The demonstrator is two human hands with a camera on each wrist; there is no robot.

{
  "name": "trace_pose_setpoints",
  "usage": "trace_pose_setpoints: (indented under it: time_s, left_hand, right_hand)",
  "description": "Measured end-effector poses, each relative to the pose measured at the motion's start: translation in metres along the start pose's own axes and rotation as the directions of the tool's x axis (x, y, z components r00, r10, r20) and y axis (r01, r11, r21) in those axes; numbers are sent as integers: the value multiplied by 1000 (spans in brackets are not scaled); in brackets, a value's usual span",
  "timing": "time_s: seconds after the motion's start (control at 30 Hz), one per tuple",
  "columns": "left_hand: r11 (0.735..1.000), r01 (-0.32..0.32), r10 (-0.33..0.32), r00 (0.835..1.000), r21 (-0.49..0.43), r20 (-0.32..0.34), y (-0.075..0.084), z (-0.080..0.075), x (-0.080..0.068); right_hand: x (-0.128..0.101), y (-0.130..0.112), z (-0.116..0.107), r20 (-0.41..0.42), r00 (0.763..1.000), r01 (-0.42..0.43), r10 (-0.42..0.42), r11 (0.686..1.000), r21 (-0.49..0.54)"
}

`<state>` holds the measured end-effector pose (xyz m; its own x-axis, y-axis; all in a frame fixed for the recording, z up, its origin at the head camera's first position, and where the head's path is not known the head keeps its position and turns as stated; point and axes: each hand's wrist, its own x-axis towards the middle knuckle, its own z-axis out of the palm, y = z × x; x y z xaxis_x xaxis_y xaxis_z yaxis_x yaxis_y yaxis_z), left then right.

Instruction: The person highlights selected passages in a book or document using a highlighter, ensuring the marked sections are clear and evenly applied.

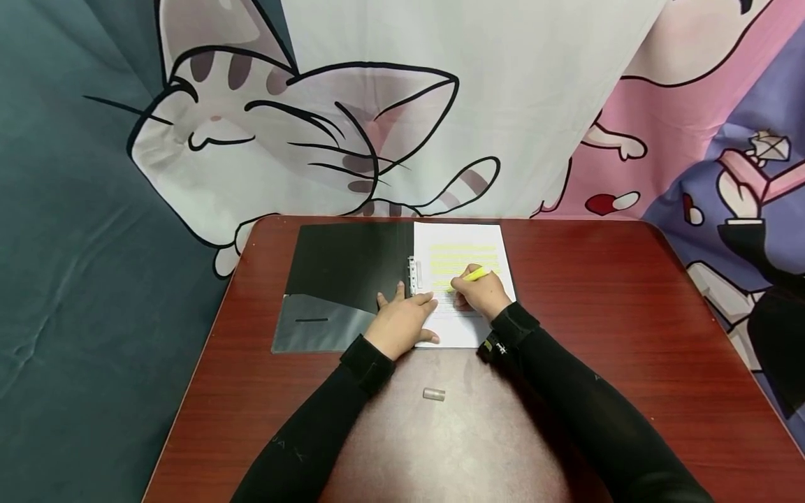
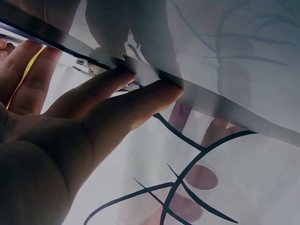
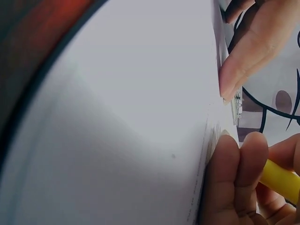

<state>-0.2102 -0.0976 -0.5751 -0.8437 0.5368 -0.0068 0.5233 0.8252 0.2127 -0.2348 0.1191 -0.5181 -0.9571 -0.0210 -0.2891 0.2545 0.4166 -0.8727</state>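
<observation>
An open dark folder (image 1: 352, 258) lies on the table, with white printed sheets (image 1: 465, 236) under a metal clip (image 1: 412, 276) on its right side. Yellow marking covers the upper lines of the text. My right hand (image 1: 486, 297) grips a yellow highlighter (image 1: 478, 273), its tip at the page among the printed lines. The highlighter's yellow barrel (image 3: 281, 182) shows between the fingers in the right wrist view. With fingers spread, my left hand (image 1: 401, 323) rests across the folder's middle and the sheets' left edge. In the left wrist view its fingertips touch the folder surface (image 2: 201, 91).
A short grey cylinder (image 1: 434, 394), perhaps a cap, lies on the reddish-brown table (image 1: 604, 293) between the forearms. The folder's left side has a translucent pocket (image 1: 321, 328). Behind the table hangs a cloth (image 1: 534, 105) with cartoon cats; a dark object (image 1: 780, 342) stands at the right edge.
</observation>
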Motion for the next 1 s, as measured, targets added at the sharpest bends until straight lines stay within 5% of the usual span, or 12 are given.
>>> trace_pose_setpoints:
  time_s: [0.4,1.0]
  left_hand:
    - [1000,6,-6,1000,-10,11,-1,1,0]
    - [1000,7,-7,1000,2,23,0,-1,2]
  right_hand:
    - [4,2,1,-22,999,-47,48,997,68]
    - [3,2,-1,-6,1000,-14,14,1000,26]
